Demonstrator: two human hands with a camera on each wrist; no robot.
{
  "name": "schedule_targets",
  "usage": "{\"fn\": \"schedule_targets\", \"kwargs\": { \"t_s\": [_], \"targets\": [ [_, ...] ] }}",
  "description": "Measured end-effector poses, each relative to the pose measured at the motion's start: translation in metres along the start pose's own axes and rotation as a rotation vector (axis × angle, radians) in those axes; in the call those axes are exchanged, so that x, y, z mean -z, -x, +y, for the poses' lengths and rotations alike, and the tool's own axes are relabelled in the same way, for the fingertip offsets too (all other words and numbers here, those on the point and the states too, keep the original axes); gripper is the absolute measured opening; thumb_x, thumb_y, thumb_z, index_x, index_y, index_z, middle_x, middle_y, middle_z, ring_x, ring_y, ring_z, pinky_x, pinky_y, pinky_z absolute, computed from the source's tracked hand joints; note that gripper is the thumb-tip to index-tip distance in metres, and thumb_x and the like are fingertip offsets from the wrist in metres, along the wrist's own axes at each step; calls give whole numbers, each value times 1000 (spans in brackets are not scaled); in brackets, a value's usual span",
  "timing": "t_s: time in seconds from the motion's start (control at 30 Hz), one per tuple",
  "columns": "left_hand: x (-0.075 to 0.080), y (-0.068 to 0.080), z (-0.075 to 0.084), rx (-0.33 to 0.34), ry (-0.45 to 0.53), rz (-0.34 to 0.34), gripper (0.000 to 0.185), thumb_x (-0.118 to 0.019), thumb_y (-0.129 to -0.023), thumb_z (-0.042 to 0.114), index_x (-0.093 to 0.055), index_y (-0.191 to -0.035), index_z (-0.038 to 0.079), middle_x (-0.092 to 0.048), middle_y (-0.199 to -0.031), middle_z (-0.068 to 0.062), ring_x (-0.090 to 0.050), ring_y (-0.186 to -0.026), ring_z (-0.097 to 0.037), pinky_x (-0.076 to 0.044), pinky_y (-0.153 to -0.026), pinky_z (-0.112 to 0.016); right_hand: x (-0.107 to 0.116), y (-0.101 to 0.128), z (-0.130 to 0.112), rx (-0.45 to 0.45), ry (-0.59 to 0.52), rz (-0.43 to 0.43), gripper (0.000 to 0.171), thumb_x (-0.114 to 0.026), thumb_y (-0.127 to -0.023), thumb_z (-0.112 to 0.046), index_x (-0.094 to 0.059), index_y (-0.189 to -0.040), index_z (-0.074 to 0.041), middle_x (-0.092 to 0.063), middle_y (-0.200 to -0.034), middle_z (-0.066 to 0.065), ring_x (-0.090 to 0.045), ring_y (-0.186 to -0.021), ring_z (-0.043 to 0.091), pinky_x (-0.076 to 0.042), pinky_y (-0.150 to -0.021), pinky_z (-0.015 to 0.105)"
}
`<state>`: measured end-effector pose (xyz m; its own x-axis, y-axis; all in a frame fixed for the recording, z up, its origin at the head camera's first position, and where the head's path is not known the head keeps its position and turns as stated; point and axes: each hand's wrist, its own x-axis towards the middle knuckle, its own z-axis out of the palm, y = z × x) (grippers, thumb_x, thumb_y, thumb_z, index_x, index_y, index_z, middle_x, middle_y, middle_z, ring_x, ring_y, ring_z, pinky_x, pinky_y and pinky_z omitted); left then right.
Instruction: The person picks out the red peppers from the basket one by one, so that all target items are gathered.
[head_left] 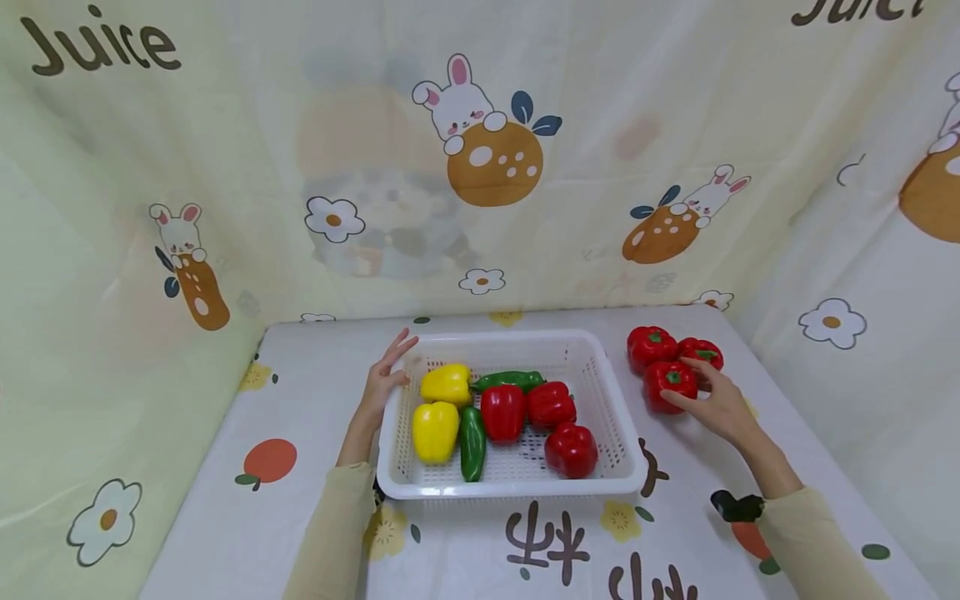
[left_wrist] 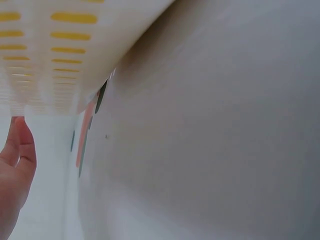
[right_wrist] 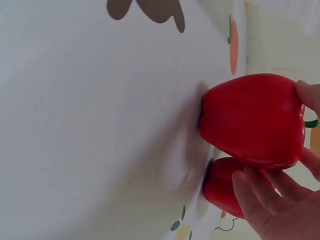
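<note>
- On the table (head_left: 225, 500) lies a white cloth printed with oranges, flowers and brown characters; a pale curtain (head_left: 225, 167) with rabbits, flowers and the word "Juice" closes off the far side and both flanks.
- Near the middle stands a white perforated basket (head_left: 517, 487), its long axis running left to right. It holds two yellow peppers (head_left: 435, 430), three red peppers (head_left: 551, 406) and two green chillies (head_left: 472, 442).
- At the basket's far-left corner the left hand (head_left: 384, 379) rests against the rim with fingers straight and spread, gripping nothing.
- To the right of the basket, on the cloth, three more red peppers sit bunched together and touching.
- The nearest of these, the red pepper (head_left: 670, 383), stands upright with its green stem end facing up; the right hand (head_left: 716, 404) curls its fingers (right_wrist: 260, 200) round it from the near-right side, thumb at the stem end.
- Behind it sit the other two loose peppers (head_left: 649, 346).
</note>
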<state>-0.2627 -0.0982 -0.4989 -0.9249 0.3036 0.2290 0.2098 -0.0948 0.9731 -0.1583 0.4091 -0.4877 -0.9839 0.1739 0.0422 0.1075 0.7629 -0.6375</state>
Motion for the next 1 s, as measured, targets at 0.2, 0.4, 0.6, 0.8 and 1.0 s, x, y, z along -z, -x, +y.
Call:
{"fn": "schedule_targets", "kwargs": {
  "t_s": [0.2, 0.4, 0.6, 0.8, 1.0],
  "targets": [
    [0, -1, 1, 4, -2, 9, 58, -38, -80, -17, -40, -137, -6, -21, -155, -5, -11, -142, -28, -12, -112, -52, 3, -2, -4, 2, -15, -19, 86, -66, -82, -43, -26, -145, 0, -30, -141, 32, -37, -118, 50, -46, -83, 59],
    [-1, -2, -1, 11, 8, 11, 57, -40, -80, -16, -43, -136, -5, -21, -154, -7, -10, -142, -29, -8, -112, -54, 8, -3, -7, -16, 30, -41, 86, -65, -82, -46, -27, -143, 3, -31, -138, 34, -36, -117, 50, -47, -83, 59],
    [-3, -2, -1, 17, 21, 1, 57, -38, -81, -18, -43, -136, -4, -21, -155, -7, -9, -143, -29, -8, -111, -55, 9, -3, -4, -17, 54, -39, 88, -65, -81, -48, -29, -141, 5, -33, -136, 35, -36, -117, 51, -47, -81, 59],
    [-3, -2, 2, -2, 14, -6, 57, -39, -80, -15, -40, -136, -8, -20, -155, -9, -9, -142, -31, -9, -111, -56, 19, -2, -14, 41, 90, 6, 85, -66, -81, -45, -32, -139, 7, -38, -131, 33, -40, -112, 49, -51, -75, 55],
    [0, -5, 7, -17, 9, -6, 56, -40, -80, -15, -40, -136, -10, -18, -155, -8, -7, -142, -32, -8, -111, -56, 30, 0, -38, 75, 69, 26, 82, -66, -82, -43, -32, -141, 2, -37, -133, 31, -41, -114, 49, -52, -73, 54]
  ]
}}
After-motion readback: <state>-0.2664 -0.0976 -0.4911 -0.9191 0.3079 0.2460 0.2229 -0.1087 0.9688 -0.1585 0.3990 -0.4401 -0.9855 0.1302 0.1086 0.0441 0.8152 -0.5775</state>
